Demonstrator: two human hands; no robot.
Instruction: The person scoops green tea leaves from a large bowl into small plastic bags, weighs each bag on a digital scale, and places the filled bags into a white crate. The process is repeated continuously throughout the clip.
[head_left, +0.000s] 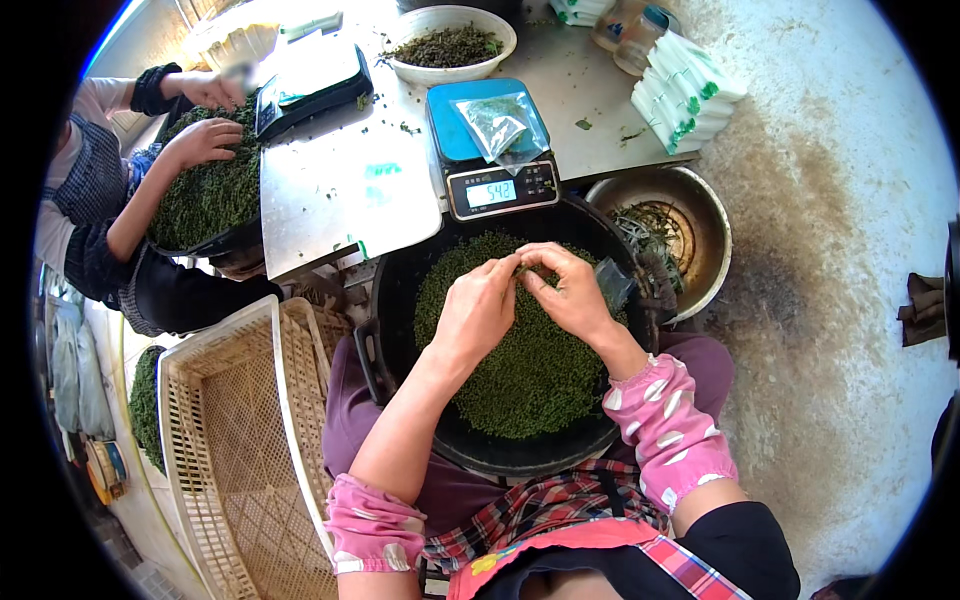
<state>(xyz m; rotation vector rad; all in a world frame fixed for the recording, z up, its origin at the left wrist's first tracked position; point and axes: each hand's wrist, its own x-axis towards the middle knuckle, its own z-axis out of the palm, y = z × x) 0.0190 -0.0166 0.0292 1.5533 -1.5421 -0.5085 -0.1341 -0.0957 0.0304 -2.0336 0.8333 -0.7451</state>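
Observation:
My left hand (484, 304) and my right hand (566, 289) meet at the fingertips above a black plastic tub (517, 456). They pinch a small green sprig (522, 268), mostly covered by the fingers. Small round green berries (525, 375), like green peppercorns, fill the tub below them. A clear plastic bag (613, 285) lies inside the tub, by my right hand. Just beyond the tub stands a blue digital scale (469, 120) with a lit display. On its platform rests a clear plastic bag (502, 124) with a little green matter in or under it.
A metal table (330, 217) carries a white bowl (452, 75) of dark scraps, another scale (319, 79) and bundled plastic bags (686, 94). A steel basin (709, 255) stands right of the tub, plastic crates (247, 450) left. A co-worker's hands (202, 142) touch another green-filled tub.

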